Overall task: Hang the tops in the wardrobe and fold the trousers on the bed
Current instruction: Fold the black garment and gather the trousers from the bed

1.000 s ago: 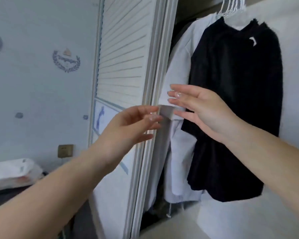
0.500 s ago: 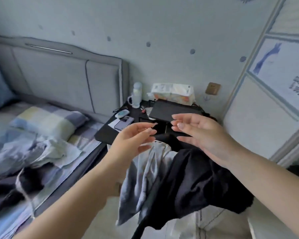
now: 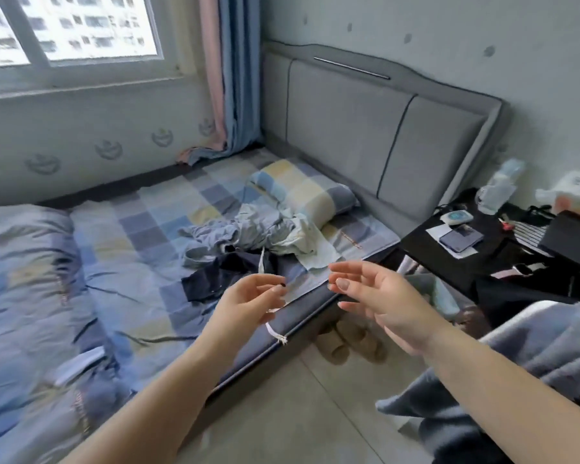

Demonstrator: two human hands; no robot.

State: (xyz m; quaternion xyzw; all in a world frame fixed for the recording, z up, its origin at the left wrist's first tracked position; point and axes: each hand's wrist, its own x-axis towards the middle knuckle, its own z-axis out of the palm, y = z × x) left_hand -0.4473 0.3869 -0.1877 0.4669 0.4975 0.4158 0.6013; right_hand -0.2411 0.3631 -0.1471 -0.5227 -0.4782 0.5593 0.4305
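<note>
Head view, bedroom, looking down at bed point(image 3: 121, 236) and floor point(image 3: 302, 406).

- L hand point(image 3: 248, 303): forearm reaches in from lower left, hand raised over bed's near edge, palm turned inward, fingers loosely curled, holds nothing.
- R hand point(image 3: 382, 296): forearm enters from lower right, palm facing left, fingers relaxed and slightly spread, holds nothing. Hands near each other, apart, not touching.
- Light grey-blue trousers point(image 3: 248, 232): crumpled heap on bed, just in front of pillow point(image 3: 302, 185), beyond both hands.
- Dark garment point(image 3: 221, 276): lies flat-ish on bed, touching the light heap on its near side, just beyond L fingertips; type cannot tell. White drawstring point(image 3: 277, 333) dangles over bed edge below L hand.
- Quilt point(image 3: 24, 289): bunched, fills left part of bed.
- Bed edge runs diagonally lower left to upper right; bare floor strip between it and person; slippers point(image 3: 345, 343) by the edge under R hand.
- Black bedside bench point(image 3: 426, 242): upper right, beside headboard point(image 3: 365, 128); carries phone point(image 3: 461, 238), bottle point(image 3: 499, 185), tissue pack point(image 3: 573, 195).
- Grey-blue cloth point(image 3: 529, 356): draped at lower right, beside R forearm.
- Window point(image 3: 74, 28) and curtain point(image 3: 228, 72) at far side.
</note>
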